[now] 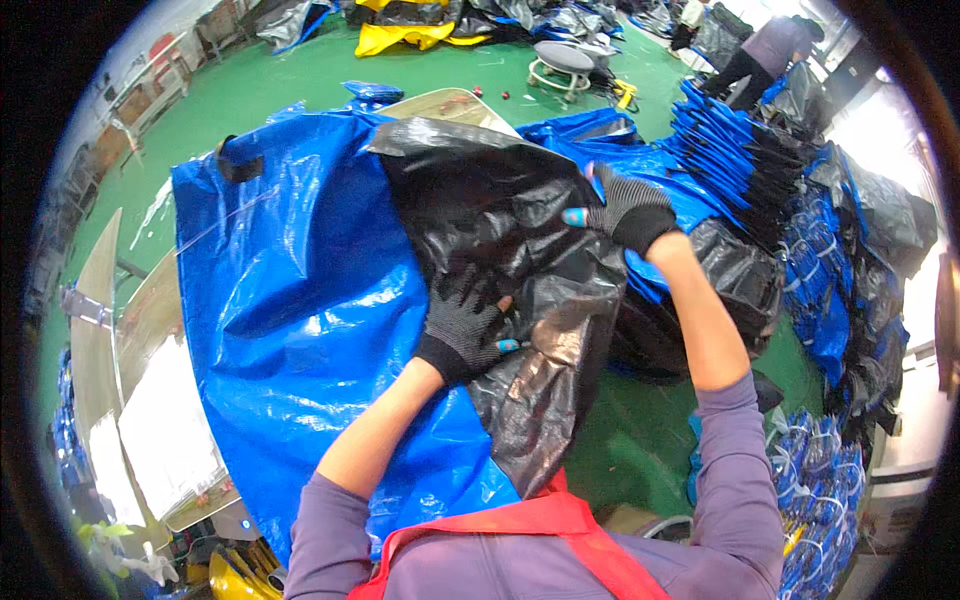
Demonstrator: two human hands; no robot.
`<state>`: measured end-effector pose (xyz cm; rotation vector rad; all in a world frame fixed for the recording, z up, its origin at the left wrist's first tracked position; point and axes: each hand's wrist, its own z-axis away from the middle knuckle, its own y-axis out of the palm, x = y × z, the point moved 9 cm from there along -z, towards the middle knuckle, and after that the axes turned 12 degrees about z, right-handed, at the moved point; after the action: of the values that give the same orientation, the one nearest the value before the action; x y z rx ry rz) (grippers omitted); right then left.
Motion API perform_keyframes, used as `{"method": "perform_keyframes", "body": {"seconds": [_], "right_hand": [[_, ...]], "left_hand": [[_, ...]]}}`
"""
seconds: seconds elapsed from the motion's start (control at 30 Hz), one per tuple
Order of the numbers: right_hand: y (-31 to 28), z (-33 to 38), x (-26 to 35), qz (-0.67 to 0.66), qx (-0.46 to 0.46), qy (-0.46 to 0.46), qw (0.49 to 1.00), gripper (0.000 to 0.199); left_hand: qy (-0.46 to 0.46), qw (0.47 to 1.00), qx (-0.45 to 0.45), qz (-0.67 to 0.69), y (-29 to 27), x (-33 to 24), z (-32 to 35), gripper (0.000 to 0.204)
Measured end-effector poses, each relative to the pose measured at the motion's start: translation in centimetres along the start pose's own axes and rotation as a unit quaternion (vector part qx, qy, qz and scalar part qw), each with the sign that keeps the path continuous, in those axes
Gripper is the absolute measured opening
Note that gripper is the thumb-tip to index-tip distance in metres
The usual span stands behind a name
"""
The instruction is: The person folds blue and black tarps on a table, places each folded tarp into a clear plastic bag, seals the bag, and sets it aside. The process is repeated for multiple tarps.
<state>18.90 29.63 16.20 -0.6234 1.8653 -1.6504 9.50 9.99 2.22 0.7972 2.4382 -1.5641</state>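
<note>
Reaches forward with both forearms (705, 325) bare. Lays the gloved left hand (465, 330) palm-down and splayed; angles the gloved right hand (632, 210) inward, farther out, with thumb (576, 217) extended leftward.

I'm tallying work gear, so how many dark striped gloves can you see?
2: one on the left hand, spread on the black sheeting; one on the right hand, at its right edge. Others may be hidden farther back.
</note>
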Motion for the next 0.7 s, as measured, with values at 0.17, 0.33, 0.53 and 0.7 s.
{"method": "perform_keyframes", "body": {"seconds": [0.17, 0.33, 0.53, 0.7], "right_hand": [[-5.4, -12.1, 10.3, -0.036, -0.1, -0.099, 0.989, 0.075], [-0.9, -23.0, 22.9, -0.05, 0.035, -0.189, 0.98, 0.057], [-3.8, -22.1, 31.3, -0.051, -0.326, -0.208, 0.921, 0.027], [-6.3, -19.3, 26.7, -0.093, -0.253, -0.234, 0.934, 0.038]], "left_hand": [[-0.132, 0.989, 0.071, 0.012, 2.3, -0.3, -1.0, 0.062], [-0.081, 0.995, -0.004, 0.066, 4.4, -2.8, -0.4, 0.069], [-0.114, 0.939, -0.021, 0.324, 6.5, -5.9, 0.6, 0.046], [-0.183, 0.904, 0.002, 0.386, -7.4, 2.4, 3.3, 0.038]]}}
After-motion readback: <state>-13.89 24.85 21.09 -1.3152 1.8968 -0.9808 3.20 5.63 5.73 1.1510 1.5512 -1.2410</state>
